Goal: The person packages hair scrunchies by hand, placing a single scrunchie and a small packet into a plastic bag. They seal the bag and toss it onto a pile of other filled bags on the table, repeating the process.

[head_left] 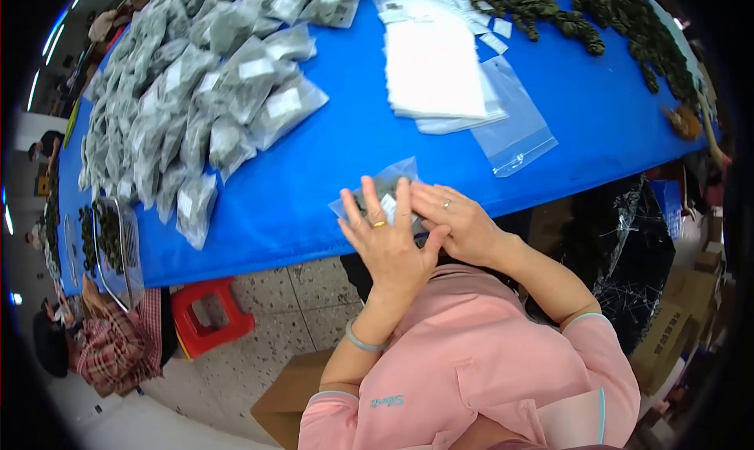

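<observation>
At the near edge of the blue table [314, 214], a small clear bag [408, 168] with dark contents and a white label lies under both hands. My left hand [389, 242] presses on it with the fingers spread, a ring on one finger. Beside it my right hand [459, 222] rests over the bag's right side, its fingers close together; the fingertips lie near my left hand. What is under the palms is hidden. Further off sit a stack of flat white bags [432, 57] and a flat empty zip bag [514, 120].
Many filled, labelled bags [228, 81] are heaped at the left. Dark green coiled items [581, 18] and small white labels [495, 42] lie at the back right. A wire basket [118, 250] stands far left, near a person in plaid [118, 344]. Below is a red stool [208, 316].
</observation>
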Motion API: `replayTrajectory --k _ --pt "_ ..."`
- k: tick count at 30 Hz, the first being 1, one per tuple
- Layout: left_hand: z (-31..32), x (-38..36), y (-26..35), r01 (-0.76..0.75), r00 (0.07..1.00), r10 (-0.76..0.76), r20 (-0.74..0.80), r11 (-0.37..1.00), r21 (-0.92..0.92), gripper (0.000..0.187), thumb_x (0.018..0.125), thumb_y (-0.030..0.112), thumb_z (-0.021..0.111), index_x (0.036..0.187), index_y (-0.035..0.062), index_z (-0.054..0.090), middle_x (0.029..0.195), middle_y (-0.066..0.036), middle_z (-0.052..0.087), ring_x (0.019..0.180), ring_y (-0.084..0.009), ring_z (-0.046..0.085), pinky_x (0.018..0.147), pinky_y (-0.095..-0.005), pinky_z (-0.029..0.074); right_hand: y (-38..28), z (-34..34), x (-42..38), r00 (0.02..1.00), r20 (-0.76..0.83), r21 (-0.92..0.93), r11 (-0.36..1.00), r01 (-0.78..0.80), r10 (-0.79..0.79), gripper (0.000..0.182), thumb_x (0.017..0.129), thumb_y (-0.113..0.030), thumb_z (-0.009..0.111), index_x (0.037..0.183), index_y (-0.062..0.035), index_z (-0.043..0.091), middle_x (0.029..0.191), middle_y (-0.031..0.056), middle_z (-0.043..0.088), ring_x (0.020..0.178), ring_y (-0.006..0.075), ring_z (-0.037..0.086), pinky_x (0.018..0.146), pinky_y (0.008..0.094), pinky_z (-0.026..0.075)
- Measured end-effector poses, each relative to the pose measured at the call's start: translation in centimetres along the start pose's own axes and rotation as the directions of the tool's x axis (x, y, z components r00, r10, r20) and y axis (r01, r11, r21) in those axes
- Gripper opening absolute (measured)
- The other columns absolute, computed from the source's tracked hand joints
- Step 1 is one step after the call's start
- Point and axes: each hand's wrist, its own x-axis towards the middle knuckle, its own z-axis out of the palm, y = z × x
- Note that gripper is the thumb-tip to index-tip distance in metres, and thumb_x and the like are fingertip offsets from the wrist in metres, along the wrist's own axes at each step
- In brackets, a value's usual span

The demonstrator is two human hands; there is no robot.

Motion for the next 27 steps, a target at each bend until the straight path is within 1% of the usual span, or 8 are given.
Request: replayTrajectory --k 2,4,6,9,13,19,24,27 --pt "0.8 0.0 -0.7 -0.04 0.999 0.04 0.005 0.998 -0.046 0.058 0.075 0.023 0.079 0.128 0.0108 0.059 0.142 -0.023 0.045 0.131 -0.042 0.041 0.105 -0.0511 0.036 1.8 -3.3 0.4 1.0 0.022 0.107 0.994 -0.009 0.007 0.036 0.084 0.0 0.063 0.12 -0.0021 0.066 0.122 0.0122 0.068 0.11 0.0295 0.065 0.096 0.0347 0.051" --pt "1.2 0.1 -1.8 -0.068 0.997 0.069 0.013 0.994 -0.087 0.059 0.073 0.023 0.081 0.127 0.012 0.061 0.143 -0.022 0.045 0.134 -0.0421 0.039 0.107 -0.0511 0.036 3.6 -7.7 1.4 0.941 -0.129 0.101 0.949 -0.3 0.311 0.027 0.088 -0.004 0.063 0.114 -0.0026 0.069 0.114 0.0111 0.071 0.098 0.0256 0.067 0.089 0.0325 0.052" --pt "0.9 0.7 -2.9 -0.13 0.992 0.127 -0.027 0.97 -0.206 0.058 0.068 0.019 0.084 0.123 0.0129 0.063 0.143 -0.019 0.046 0.132 -0.0422 0.041 0.109 -0.0516 0.037 8.1 -11.9 3.5 0.842 -0.375 -0.047 0.899 -0.435 0.387 0.022 0.09 -0.007 0.063 0.11 -0.002 0.07 0.107 0.0101 0.073 0.089 0.0224 0.067 0.083 0.0301 0.053" --pt "-0.7 4.7 -6.0 -0.106 0.978 0.076 -0.194 0.984 -0.146 0.057 0.064 0.014 0.083 0.119 0.0122 0.064 0.143 -0.017 0.047 0.13 -0.0408 0.044 0.108 -0.0514 0.039 17.3 -16.8 6.0 0.828 -0.557 -0.466 0.801 -0.376 0.064 0.022 0.088 -0.008 0.062 0.109 -0.003 0.069 0.1 0.0109 0.071 0.082 0.0271 0.065 0.072 0.0344 0.054" --pt "-3.4 13.4 -14.9 0.088 0.839 0.041 -0.543 0.974 0.209 0.053 0.072 0.015 0.082 0.122 0.0115 0.063 0.141 -0.017 0.048 0.127 -0.0368 0.047 0.106 -0.0468 0.042 22.6 -17.5 10.0 0.876 -0.464 -0.486 0.79 -0.374 0.129 0.022 0.087 -0.008 0.063 0.108 -0.0033 0.069 0.108 0.0108 0.069 0.089 0.0265 0.065 0.08 0.0328 0.053" --pt "-5.8 22.1 -28.9 0.392 0.812 -0.097 -0.575 0.821 0.414 0.053 0.084 0.039 0.075 0.128 0.0112 0.062 0.144 -0.018 0.047 0.129 -0.0372 0.046 0.106 -0.0471 0.041 22.4 -17.3 14.6 0.901 -0.199 -0.72 0.567 -0.401 0.385 0.024 0.084 -0.005 0.061 0.107 -0.0032 0.067 0.104 0.0093 0.068 0.095 0.0283 0.064 0.076 0.0376 0.055" --pt "-4.9 25.0 -29.0 0.528 0.817 -0.279 -0.504 0.714 0.46 0.053 0.088 0.044 0.069 0.129 0.0107 0.062 0.147 -0.017 0.045 0.132 -0.0375 0.044 0.108 -0.0483 0.038 23.8 -17.1 15.3 0.941 -0.185 -0.841 0.45 -0.3 0.282 0.028 0.082 -0.004 0.061 0.109 -0.0009 0.066 0.107 0.0102 0.07 0.098 0.0302 0.066 0.079 0.0385 0.056" --pt "-5.5 25.4 -26.7 0.403 0.842 -0.12 -0.526 0.787 0.466 0.048 0.089 0.038 0.069 0.128 0.0104 0.063 0.147 -0.017 0.045 0.134 -0.0371 0.042 0.109 -0.0488 0.037 25.3 -18.8 14.1 0.933 -0.356 -0.766 0.554 -0.326 0.056 0.028 0.084 -0.005 0.061 0.111 -0.0007 0.065 0.109 0.011 0.07 0.099 0.0308 0.066 0.08 0.038 0.056"
